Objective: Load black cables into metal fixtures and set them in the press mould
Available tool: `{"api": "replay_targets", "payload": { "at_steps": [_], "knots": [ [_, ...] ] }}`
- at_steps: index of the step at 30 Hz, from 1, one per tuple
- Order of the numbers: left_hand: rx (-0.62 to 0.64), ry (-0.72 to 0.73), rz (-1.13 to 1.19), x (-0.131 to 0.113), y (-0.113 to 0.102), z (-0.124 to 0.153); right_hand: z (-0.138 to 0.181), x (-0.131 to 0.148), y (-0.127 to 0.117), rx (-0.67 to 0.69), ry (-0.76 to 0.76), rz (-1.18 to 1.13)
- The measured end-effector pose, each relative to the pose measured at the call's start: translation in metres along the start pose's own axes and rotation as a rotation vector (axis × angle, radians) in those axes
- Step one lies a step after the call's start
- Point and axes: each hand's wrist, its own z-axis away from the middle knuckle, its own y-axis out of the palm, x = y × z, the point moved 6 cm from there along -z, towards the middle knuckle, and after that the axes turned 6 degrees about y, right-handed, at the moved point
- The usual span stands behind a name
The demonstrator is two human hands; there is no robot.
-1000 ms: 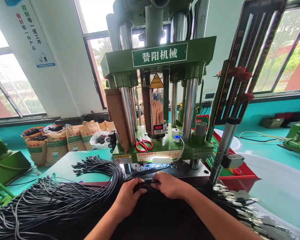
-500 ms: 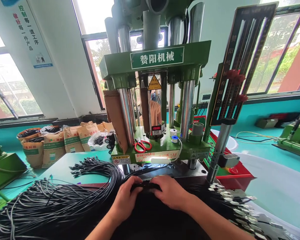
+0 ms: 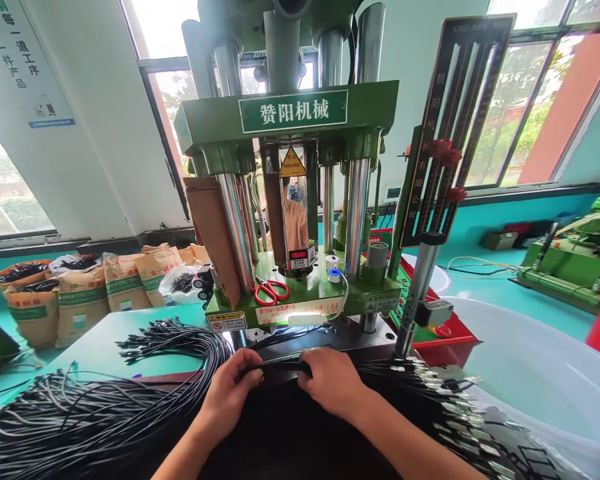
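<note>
My left hand is closed, with thumb and fingers pinching black cables. The same dark strand of cables runs across to my right hand, whose fingers are curled around it. Both hands are at the front edge of a green press machine, just below its metal plate. To the left lies a large spread of black cables, with a curved bundle behind it. On the right, cable ends with silvery connectors fan out beside my right forearm.
Red-handled scissors and a blue-and-white tape roll sit on the press. A black slotted panel stands on a post at right. Beyond are a red tray and a big white tub. Paper sacks line the left wall.
My hands have moved a little apart, so a stretch of black cable now shows between them. The whole view has shifted, with the press appearing further left.
</note>
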Motion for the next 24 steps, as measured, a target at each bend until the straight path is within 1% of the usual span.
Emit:
{"api": "replay_targets", "payload": {
  "at_steps": [3, 5, 7, 9, 11, 12, 14, 15, 16, 17, 19, 20, 21, 22, 23, 24],
  "knots": [
    [-0.001, -0.009, 0.047, 0.001, 0.0, 0.001, -0.001, -0.022, -0.004, -0.002, 0.062, 0.066],
    [0.008, -0.021, 0.074, 0.001, 0.001, 0.0, -0.001, -0.029, -0.015, -0.006, 0.082, 0.105],
    [0.017, -0.033, 0.088, 0.001, 0.002, 0.0, 0.003, -0.031, -0.03, -0.033, 0.066, 0.136],
    [0.028, -0.035, 0.095, 0.0, 0.004, -0.001, 0.01, -0.031, -0.042, -0.1, 0.021, 0.17],
    [0.044, -0.033, 0.084, -0.001, 0.006, -0.002, 0.017, -0.039, -0.044, -0.131, 0.019, 0.219],
    [0.055, -0.032, 0.066, -0.002, 0.007, -0.002, 0.02, -0.046, -0.041, -0.109, 0.043, 0.244],
    [0.068, -0.034, 0.019, -0.002, 0.008, -0.002, 0.023, -0.061, -0.035, -0.016, 0.115, 0.276],
    [0.072, -0.032, 0.006, -0.002, 0.008, -0.001, 0.024, -0.067, -0.034, 0.022, 0.139, 0.279],
    [0.075, -0.03, 0.004, -0.002, 0.008, -0.001, 0.025, -0.071, -0.038, 0.022, 0.146, 0.282],
    [0.076, -0.026, 0.012, -0.003, 0.008, -0.001, 0.027, -0.072, -0.046, -0.02, 0.141, 0.294],
    [0.066, -0.026, 0.039, -0.003, 0.007, -0.002, 0.03, -0.074, -0.067, -0.163, 0.136, 0.349],
    [0.06, -0.031, 0.049, -0.003, 0.006, -0.002, 0.033, -0.077, -0.074, -0.199, 0.136, 0.385],
    [0.056, -0.041, 0.05, -0.003, 0.006, -0.002, 0.036, -0.082, -0.076, -0.192, 0.136, 0.417],
    [0.057, -0.051, 0.048, -0.002, 0.007, -0.003, 0.04, -0.088, -0.074, -0.15, 0.129, 0.439],
    [0.064, -0.06, 0.044, -0.003, 0.008, -0.003, 0.044, -0.096, -0.069, -0.098, 0.118, 0.449],
    [0.076, -0.065, 0.04, -0.004, 0.009, -0.003, 0.048, -0.104, -0.065, -0.072, 0.103, 0.451]
  ]
}}
